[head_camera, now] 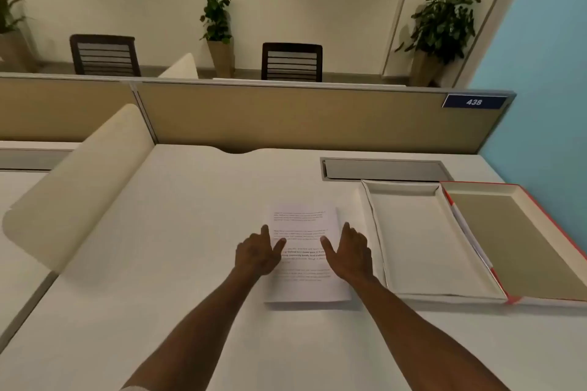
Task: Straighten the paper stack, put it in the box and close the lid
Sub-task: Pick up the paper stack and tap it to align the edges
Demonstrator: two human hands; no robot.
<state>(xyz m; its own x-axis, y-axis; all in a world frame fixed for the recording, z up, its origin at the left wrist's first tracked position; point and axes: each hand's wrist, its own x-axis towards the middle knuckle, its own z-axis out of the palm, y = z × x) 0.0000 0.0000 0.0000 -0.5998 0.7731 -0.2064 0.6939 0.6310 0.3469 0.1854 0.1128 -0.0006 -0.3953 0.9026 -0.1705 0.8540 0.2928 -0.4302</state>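
We read this as the first step, squaring the sheets, with nothing boxed yet. Starting from the largest thing, the white desk (190, 232) carries everything. On its right side lies the open box: its white tray (422, 241) empty, and beside it, touching along one long edge, the red-edged lid (521, 244) lying inside-up. Just left of the tray sits the paper stack (303, 222), flat on the desk, printed side up, with lines of text we cannot read. Its edges look nearly even, with only a slight offset showing along the near right corner.

Our left hand (255, 254) rests at the stack's left edge and our right hand (351, 255) at its right edge, both spread flat with fingers extended, apart from each other and gripping nothing.

Next, we judge, the hands should press inward to true the sides, then lift the stack as one and lower it into the tray.
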